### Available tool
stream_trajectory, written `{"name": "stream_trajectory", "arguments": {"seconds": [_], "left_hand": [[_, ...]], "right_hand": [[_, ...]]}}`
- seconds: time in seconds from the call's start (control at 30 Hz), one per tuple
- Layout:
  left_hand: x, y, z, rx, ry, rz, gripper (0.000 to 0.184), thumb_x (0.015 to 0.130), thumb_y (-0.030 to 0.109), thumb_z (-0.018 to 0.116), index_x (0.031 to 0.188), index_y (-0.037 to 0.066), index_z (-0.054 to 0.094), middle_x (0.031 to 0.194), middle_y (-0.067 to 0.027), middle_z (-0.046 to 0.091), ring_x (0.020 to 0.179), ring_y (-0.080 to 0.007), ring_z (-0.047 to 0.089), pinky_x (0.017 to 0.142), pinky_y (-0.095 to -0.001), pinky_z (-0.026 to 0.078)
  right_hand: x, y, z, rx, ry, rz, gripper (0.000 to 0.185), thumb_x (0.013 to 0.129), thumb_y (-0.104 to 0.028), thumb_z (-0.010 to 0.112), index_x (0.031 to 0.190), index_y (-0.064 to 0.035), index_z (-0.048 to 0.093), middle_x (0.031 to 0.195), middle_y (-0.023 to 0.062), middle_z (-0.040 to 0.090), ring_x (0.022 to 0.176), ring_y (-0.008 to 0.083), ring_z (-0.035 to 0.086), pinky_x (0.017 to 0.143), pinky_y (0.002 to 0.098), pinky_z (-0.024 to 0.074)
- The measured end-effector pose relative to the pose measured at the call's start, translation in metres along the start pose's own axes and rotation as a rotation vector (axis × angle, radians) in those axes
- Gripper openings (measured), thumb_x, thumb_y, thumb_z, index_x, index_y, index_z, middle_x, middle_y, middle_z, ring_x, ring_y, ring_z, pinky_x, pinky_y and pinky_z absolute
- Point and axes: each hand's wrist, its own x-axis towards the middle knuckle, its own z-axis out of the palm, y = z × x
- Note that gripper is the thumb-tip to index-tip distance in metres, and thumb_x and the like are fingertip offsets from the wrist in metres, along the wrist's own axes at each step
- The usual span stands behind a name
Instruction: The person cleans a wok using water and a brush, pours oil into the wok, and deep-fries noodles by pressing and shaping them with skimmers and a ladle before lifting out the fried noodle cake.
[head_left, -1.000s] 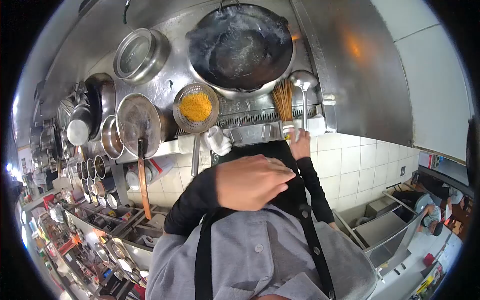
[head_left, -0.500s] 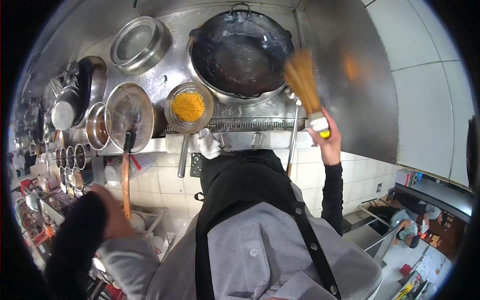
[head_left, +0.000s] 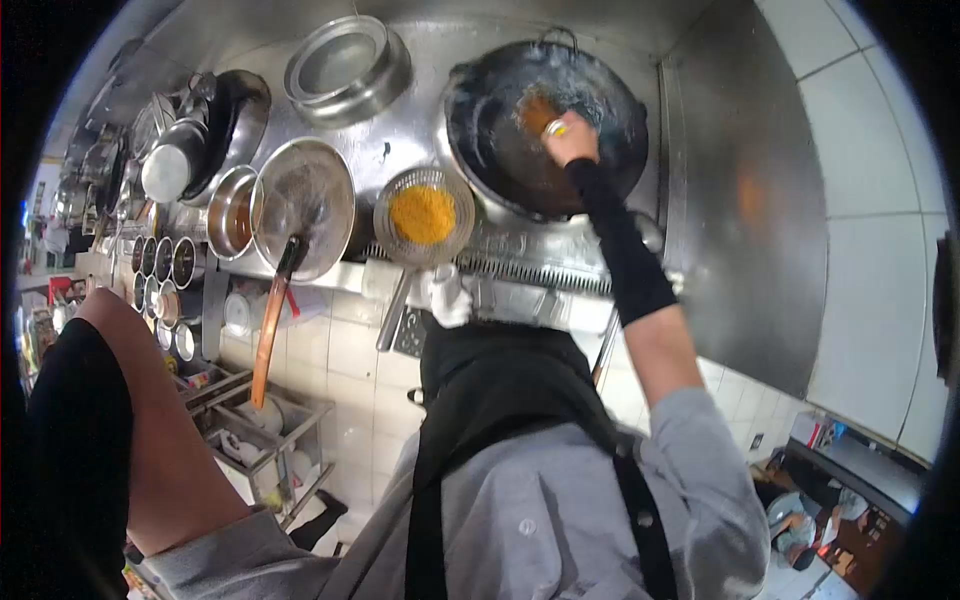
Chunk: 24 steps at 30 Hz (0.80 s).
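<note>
At the upper right of the frame, the right hand (head_left: 573, 143) reaches into a black wok (head_left: 622, 150), its fingers curled closely around the pale end of a brush (head_left: 538, 112). The brown bristles are blurred and lie inside the wok, pointing toward its upper left; how hard they press on the metal is unclear. The left arm (head_left: 170, 430) is bent at the far left edge, and the left hand is out of the frame, so its grip cannot be told.

Just left of the wok, near upper centre, a ladle with holes (head_left: 393, 312) bears yellow food (head_left: 422, 214). A white cloth (head_left: 450, 298) lies below it. Farther left are a large sieve (head_left: 322, 195) with a wooden handle (head_left: 268, 345) and, above it, a metal pot (head_left: 375, 98).
</note>
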Motion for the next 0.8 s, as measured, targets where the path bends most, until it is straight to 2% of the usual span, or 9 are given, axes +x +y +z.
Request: {"name": "stream_trajectory", "arguments": {"seconds": [0.1,0.23,0.3,0.37,0.43,0.57,0.7,0.73,0.8], "left_hand": [[0.000,-0.007,-0.004,0.004,-0.018,0.008,0.022,0.084,0.013,0.072,0.100,0.001,0.062,0.097,-0.0131,0.062,0.088,-0.0243,0.056,0.077,-0.0396,0.042],[0.004,-0.017,-0.006,-0.011,-0.068,0.011,0.020,0.084,0.013,0.074,0.098,0.003,0.062,0.094,-0.0104,0.062,0.083,-0.0217,0.056,0.072,-0.0377,0.042],[0.007,-0.019,-0.008,-0.003,-0.067,0.022,0.020,0.083,0.013,0.075,0.096,0.004,0.062,0.092,-0.0091,0.062,0.081,-0.0204,0.056,0.070,-0.0368,0.042],[0.011,-0.021,-0.013,-0.032,-0.058,0.043,0.019,0.083,0.013,0.076,0.095,0.005,0.062,0.090,-0.0078,0.062,0.079,-0.0191,0.056,0.068,-0.0358,0.042],[0.015,-0.021,-0.018,-0.070,-0.003,0.022,0.019,0.083,0.013,0.076,0.094,0.006,0.062,0.088,-0.0064,0.062,0.076,-0.0179,0.056,0.066,-0.0349,0.042],[0.010,-0.014,0.009,-0.464,0.513,-0.042,0.018,0.082,0.013,0.078,0.091,0.008,0.063,0.085,-0.0038,0.062,0.071,-0.0153,0.055,0.062,-0.0330,0.041],[0.051,0.023,0.070,-1.161,1.117,0.045,0.019,0.082,0.012,0.080,0.089,0.011,0.063,0.081,-0.0011,0.062,0.067,-0.0127,0.055,0.058,-0.0312,0.041],[0.067,0.034,0.075,-1.338,1.289,0.066,0.021,0.073,0.008,0.082,0.080,-0.004,0.067,0.071,-0.0144,0.062,0.059,-0.0221,0.057,0.055,-0.0319,0.044],[0.069,0.040,0.066,-1.502,1.188,0.018,0.021,0.082,0.014,0.079,0.080,0.004,0.061,0.077,-0.0093,0.061,0.065,-0.0197,0.057,0.056,-0.0285,0.044]], "right_hand": [[-0.042,-0.016,-0.009,0.092,-0.129,0.008,0.036,0.070,-0.026,0.073,0.099,-0.0062,0.064,0.092,0.0239,0.070,0.094,0.0461,0.065,0.083,0.0511,0.0532],[-0.084,0.014,-0.081,-0.100,-0.316,-0.069,0.044,0.074,-0.022,0.070,0.115,-0.0093,0.062,0.094,0.0264,0.069,0.093,0.0466,0.066,0.085,0.0541,0.0524],[-0.051,0.047,-0.094,-0.232,-0.210,-0.032,0.050,0.074,-0.022,0.070,0.121,-0.0077,0.060,0.095,0.0275,0.069,0.093,0.0459,0.066,0.086,0.0542,0.0528],[0.000,0.057,-0.084,-0.169,-0.043,-0.096,0.043,0.075,-0.027,0.070,0.112,-0.0062,0.064,0.096,0.0264,0.069,0.094,0.0450,0.066,0.085,0.0513,0.0543],[0.044,0.025,-0.049,-0.121,-0.091,-0.003,0.039,0.070,-0.025,0.071,0.104,-0.0058,0.067,0.097,0.0258,0.069,0.094,0.0438,0.066,0.083,0.0507,0.0549],[0.014,-0.046,0.016,0.064,-0.017,0.103,0.034,0.072,-0.027,0.070,0.098,-0.0049,0.065,0.097,0.0263,0.069,0.096,0.0444,0.066,0.087,0.0495,0.0544],[-0.069,-0.024,-0.044,0.104,-0.339,-0.035,0.038,0.073,-0.025,0.068,0.106,-0.0072,0.061,0.089,0.0290,0.067,0.090,0.0497,0.064,0.085,0.0553,0.0511],[-0.074,-0.013,-0.070,-0.030,-0.356,-0.022,0.034,0.074,-0.021,0.068,0.106,-0.0100,0.061,0.087,0.0268,0.068,0.086,0.0479,0.066,0.080,0.0546,0.0544],[-0.043,0.037,-0.071,-0.260,-0.213,0.025,0.042,0.075,-0.018,0.065,0.116,-0.0107,0.060,0.089,0.0267,0.069,0.085,0.0454,0.068,0.079,0.0539,0.0560]]}}
